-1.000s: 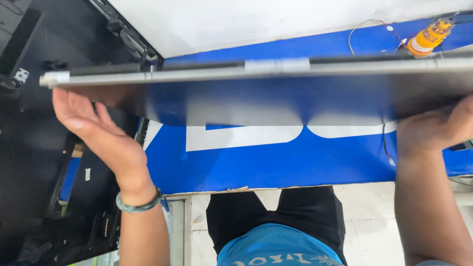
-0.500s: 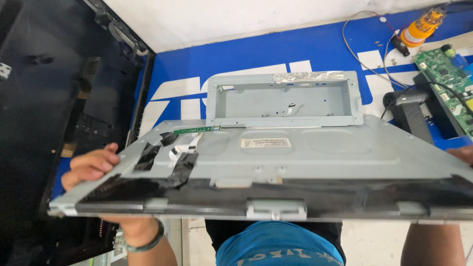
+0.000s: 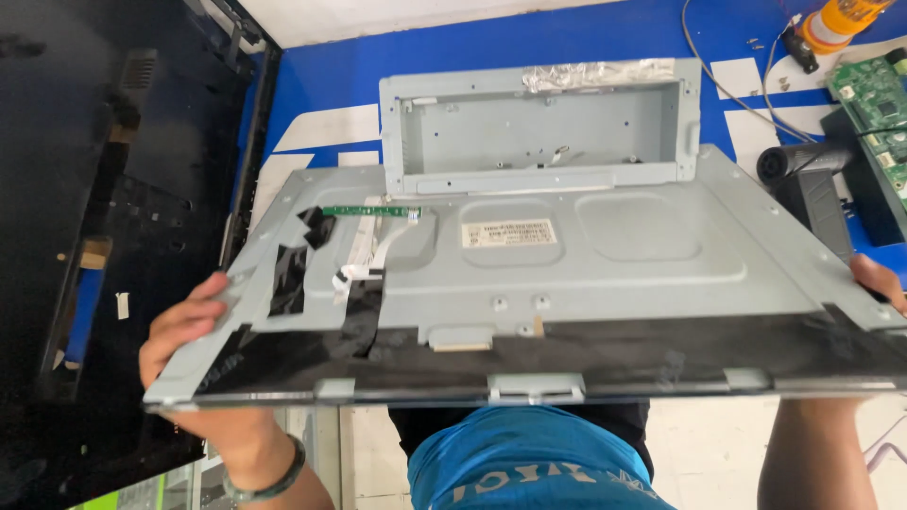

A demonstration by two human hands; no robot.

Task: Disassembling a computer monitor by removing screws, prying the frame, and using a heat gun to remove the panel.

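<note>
Head camera looking down: far left, a big black back cover [image 3: 104, 236] lies flat, its edge running close beside the metal panel [image 3: 567, 274]. Left hand [image 3: 194, 349] grips the panel's left corner, fingers curled over the top, thumb underneath, a bracelet [image 3: 269, 477] on the wrist. Strips of black tape [image 3: 293, 279] and a thin green circuit strip [image 3: 370, 212] with white ribbon cable [image 3: 364, 255] sit on the grey panel's left part. Panel is held tilted above the blue table mat [image 3: 529, 42], covering most of it. Centre, a small white rectangular label [image 3: 508, 232]; behind it, a raised grey metal frame [image 3: 539, 127] with silver tape along its top. Right side, a black stand [image 3: 817, 194], a green circuit board [image 3: 874, 90] and an orange tool [image 3: 841, 19] crowd the corner. Right hand [image 3: 881, 281] holds the panel's right edge, only fingers showing, closed on it.
</note>
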